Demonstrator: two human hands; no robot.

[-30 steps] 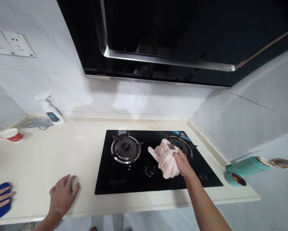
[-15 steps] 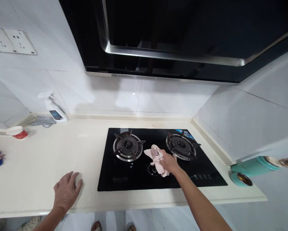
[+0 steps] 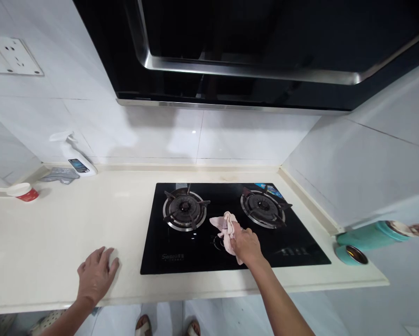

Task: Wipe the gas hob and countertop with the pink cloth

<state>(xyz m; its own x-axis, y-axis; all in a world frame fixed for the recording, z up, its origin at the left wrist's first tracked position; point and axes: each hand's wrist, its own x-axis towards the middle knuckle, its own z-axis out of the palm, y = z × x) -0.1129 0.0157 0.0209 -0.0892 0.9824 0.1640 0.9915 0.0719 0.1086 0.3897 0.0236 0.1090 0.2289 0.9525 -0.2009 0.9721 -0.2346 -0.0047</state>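
A bunched pink cloth (image 3: 226, 233) is gripped in my right hand (image 3: 247, 245), which presses it on the black glass gas stove (image 3: 198, 261) between the two burners. Part of a control knob (image 3: 217, 242) shows at the cloth's left edge. The left burner (image 3: 184, 209) and the right burner (image 3: 263, 208) each carry a dark pan support. My left hand (image 3: 96, 273) rests palm down on the cream countertop (image 3: 62, 233), left of the stove, with its fingers stretched and nothing in them.
Overhead hangs a black range hood (image 3: 230, 88). At the back left stand a white spray bottle (image 3: 76, 156), a grey cloth (image 3: 60, 175) and a red-and-white tub (image 3: 23, 192). A teal flask (image 3: 372, 235) and a teal cup (image 3: 351, 255) are at the right end.
My right hand has shifted slightly down with the pink cloth. The other person's hand on a blue thing at the far left has left the view. My left hand stays on the counter.
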